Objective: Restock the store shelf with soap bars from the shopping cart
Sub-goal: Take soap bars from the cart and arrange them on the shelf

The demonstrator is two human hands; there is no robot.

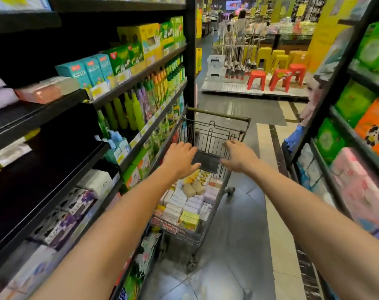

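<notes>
Left hand and right hand reach over shopping cart, fingers spread, holding nothing. Boxed soap bars fill cart beside store shelf.

soap bars: labels too small and blurred to read; far end of the pile hidden behind the left hand
shopping cart: left side hidden by the left forearm
shelf: cut off by left edge
distant person: blurred
</notes>
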